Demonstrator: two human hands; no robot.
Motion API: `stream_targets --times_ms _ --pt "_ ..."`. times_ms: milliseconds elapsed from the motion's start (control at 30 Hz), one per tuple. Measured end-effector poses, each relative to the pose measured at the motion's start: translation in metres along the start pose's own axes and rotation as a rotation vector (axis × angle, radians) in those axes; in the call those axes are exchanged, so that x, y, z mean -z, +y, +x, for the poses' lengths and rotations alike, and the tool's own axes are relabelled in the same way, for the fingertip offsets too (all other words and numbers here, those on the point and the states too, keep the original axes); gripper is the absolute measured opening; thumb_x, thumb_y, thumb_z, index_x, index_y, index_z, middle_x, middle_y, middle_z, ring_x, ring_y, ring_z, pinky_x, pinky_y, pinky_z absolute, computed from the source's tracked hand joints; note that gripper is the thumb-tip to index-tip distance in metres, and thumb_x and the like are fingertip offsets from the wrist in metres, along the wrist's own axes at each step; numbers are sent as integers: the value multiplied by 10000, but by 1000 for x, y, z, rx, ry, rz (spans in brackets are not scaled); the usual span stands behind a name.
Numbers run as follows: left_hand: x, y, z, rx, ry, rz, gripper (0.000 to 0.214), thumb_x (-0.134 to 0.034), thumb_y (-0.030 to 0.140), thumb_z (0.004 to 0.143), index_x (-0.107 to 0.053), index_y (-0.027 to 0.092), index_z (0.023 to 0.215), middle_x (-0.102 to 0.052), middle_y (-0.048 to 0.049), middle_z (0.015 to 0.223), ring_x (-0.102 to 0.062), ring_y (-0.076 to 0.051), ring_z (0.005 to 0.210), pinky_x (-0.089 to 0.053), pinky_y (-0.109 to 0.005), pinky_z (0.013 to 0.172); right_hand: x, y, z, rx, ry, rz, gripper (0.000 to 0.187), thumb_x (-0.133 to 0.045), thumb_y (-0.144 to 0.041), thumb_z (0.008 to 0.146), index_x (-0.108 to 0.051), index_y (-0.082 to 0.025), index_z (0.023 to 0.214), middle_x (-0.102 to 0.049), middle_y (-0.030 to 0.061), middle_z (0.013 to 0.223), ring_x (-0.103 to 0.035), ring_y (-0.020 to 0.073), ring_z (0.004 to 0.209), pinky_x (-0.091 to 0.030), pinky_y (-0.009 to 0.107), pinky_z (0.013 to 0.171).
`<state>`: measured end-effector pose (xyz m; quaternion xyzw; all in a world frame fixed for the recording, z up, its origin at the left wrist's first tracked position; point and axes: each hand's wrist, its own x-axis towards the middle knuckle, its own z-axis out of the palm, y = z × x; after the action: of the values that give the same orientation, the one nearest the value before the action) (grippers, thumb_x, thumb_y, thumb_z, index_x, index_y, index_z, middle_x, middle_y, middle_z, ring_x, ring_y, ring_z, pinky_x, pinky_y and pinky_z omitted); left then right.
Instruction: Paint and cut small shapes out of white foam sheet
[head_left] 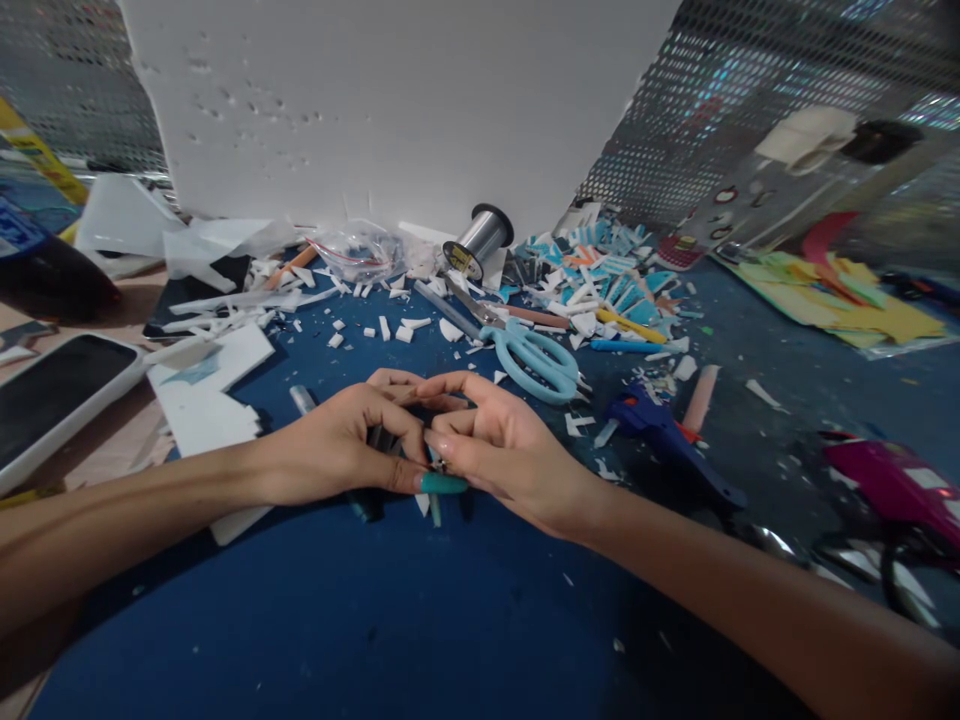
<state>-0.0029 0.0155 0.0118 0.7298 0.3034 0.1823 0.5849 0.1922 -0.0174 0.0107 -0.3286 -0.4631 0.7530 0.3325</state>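
My left hand [349, 440] and my right hand [510, 450] meet above the blue mat [360, 620], fingers curled and pinched together. Between the two thumbs shows a tiny shiny bit [441, 464], mostly hidden by the fingers and too small to name. A long teal nail [444, 484] tips my left thumb. Under the hands lie small pale slivers [436, 510] and a dark object that I cannot make out. Just beyond my right hand rest light-blue-handled scissors [536, 360], lying on the mat among white scraps.
Behind the hands stand a wire spool [480, 242] and a large white foam board [405, 110]. Blue and white scraps [615, 270] pile up at the back. To the right lie a dark blue tool [667, 435] and a magenta glue gun [896, 485]; a phone [60, 395] is at left.
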Motion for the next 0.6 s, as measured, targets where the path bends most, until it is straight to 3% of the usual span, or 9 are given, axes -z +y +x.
stream_targets --times_ms 133,600 --pt "-1 -3 -1 5 21 -10 199 -786 313 766 -716 230 599 -687 -14 740 -465 -293 1218 -291 -443 1053 0 0 1 -11 -1 -4 327 -683 -184 838 -487 -195 1100 -504 -103 612 -386 61 538 -343 212 575" --pt "-2 -1 -2 45 15 -66 182 -789 294 749 -723 232 591 -699 -17 827 -408 -306 1293 -257 -475 1129 0 0 0 7 4 -37 305 -676 -205 840 -494 -198 1085 -416 -118 577 -336 68 529 -288 221 540"
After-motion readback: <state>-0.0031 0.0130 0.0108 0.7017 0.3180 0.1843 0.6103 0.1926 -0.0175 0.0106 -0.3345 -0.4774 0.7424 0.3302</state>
